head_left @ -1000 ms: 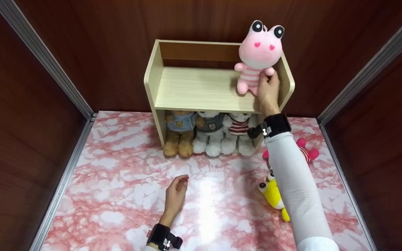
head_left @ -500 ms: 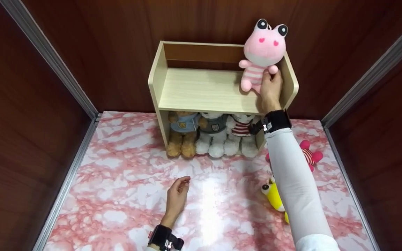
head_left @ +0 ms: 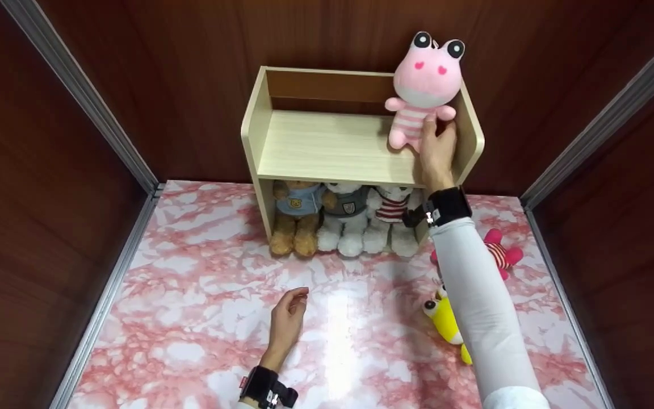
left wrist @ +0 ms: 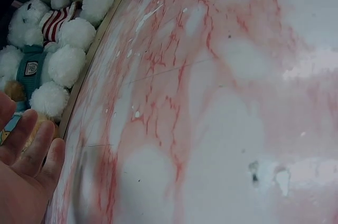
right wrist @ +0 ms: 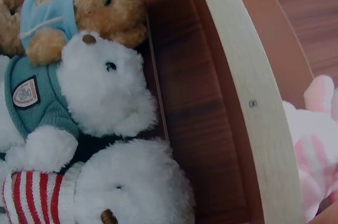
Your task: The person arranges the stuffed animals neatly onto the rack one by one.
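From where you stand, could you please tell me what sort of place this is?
Probably an enclosed booth, perhaps staged for recording: dark wooden-looking walls with metal strips border a pink marbled surface, where a pale shelf holds plush toys.

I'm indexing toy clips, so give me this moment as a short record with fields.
Right hand: grips the pink plush by its striped body
Pink plush: roughly upright, at the upper board's right end; contact unclear
Left hand: in front of the shelf, fingers relaxed, holding nothing
Lower compartment: brown bear, white bear in badged top, white bear in red stripes
Partly hidden by right sleeve: yellow plush, pink-limbed plush
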Motion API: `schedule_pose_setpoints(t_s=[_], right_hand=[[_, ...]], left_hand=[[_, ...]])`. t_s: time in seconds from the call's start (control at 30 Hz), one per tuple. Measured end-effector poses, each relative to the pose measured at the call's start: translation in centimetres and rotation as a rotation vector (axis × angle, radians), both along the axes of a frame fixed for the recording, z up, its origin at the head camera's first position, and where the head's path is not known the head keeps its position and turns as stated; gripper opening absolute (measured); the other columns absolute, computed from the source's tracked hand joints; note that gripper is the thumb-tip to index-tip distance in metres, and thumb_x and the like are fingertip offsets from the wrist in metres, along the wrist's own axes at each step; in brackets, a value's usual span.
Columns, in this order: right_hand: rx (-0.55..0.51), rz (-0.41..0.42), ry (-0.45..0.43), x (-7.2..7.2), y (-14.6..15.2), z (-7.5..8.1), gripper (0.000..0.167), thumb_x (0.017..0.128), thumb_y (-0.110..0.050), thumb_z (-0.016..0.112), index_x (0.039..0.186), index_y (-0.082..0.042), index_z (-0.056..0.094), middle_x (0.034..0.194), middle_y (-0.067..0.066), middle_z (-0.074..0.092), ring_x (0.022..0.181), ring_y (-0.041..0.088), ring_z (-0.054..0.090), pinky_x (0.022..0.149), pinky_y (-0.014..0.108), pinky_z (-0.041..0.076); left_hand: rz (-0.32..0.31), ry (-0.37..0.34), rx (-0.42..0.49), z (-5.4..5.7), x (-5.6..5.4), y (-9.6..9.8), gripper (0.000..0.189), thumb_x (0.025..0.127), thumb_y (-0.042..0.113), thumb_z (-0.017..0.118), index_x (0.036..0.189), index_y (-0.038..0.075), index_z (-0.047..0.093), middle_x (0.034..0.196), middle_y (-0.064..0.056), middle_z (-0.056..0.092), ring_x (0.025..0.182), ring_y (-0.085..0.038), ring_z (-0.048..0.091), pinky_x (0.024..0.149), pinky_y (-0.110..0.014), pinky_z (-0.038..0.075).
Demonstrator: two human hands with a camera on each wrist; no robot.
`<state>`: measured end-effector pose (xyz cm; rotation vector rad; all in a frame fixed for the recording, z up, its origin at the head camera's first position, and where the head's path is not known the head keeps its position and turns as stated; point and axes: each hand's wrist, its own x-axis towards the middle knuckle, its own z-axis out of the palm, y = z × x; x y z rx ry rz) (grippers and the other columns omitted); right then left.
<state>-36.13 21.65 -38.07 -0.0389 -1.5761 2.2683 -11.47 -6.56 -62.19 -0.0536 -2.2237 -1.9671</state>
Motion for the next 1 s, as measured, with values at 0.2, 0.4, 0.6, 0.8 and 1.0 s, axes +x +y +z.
schedule_pose_setpoints(t_s=[0.2,0.4,0.6,0.8,1.0], right_hand=[[0.101,-0.008,0.067,0.9,-0.3,-0.1,0.04,0.109,-0.02,0.052,0.144,0.0,0.049,0.129,0.02,0.065,0.113,0.034,0.067,0.1,0.047,0.053],[0.291,-0.074,0.009,2.7,-0.2,0.0,0.052,0.109,-0.022,0.052,0.154,-0.001,0.04,0.15,0.015,0.052,0.133,0.024,0.056,0.11,0.034,0.045],[0.437,-0.12,-0.078,5.2,-0.2,-0.5,0.066,0.108,-0.022,0.05,0.161,0.006,0.021,0.168,0.021,0.023,0.155,0.023,0.024,0.118,0.015,0.023],[0.404,-0.107,0.055,7.8,-0.3,-1.1,0.063,0.108,-0.015,0.053,0.159,0.008,0.026,0.165,0.024,0.029,0.155,0.028,0.025,0.122,0.024,0.025],[0.394,-0.096,0.132,11.0,0.2,-1.7,0.058,0.107,-0.011,0.054,0.157,0.007,0.031,0.162,0.021,0.036,0.154,0.027,0.029,0.122,0.025,0.026]], left_hand=[[-0.013,0.003,0.017,0.0,0.0,-0.2,0.025,0.099,-0.01,0.057,0.122,-0.007,0.068,0.119,-0.024,0.069,0.114,-0.046,0.064,0.097,-0.029,0.053],[-0.013,-0.004,0.009,0.2,0.1,-0.2,0.026,0.1,-0.009,0.057,0.123,-0.006,0.067,0.12,-0.025,0.069,0.115,-0.045,0.065,0.098,-0.03,0.053],[-0.01,-0.001,0.005,0.5,-0.1,-0.3,0.026,0.1,-0.009,0.056,0.124,-0.01,0.066,0.12,-0.028,0.068,0.114,-0.044,0.065,0.096,-0.03,0.053],[0.0,-0.005,0.009,0.6,-0.2,-0.1,0.026,0.099,-0.009,0.057,0.122,-0.005,0.068,0.116,-0.021,0.071,0.113,-0.042,0.066,0.095,-0.028,0.054],[0.015,-0.001,0.016,0.6,-0.1,0.2,0.026,0.098,-0.011,0.056,0.121,-0.008,0.068,0.117,-0.024,0.07,0.112,-0.045,0.065,0.094,-0.028,0.054]])
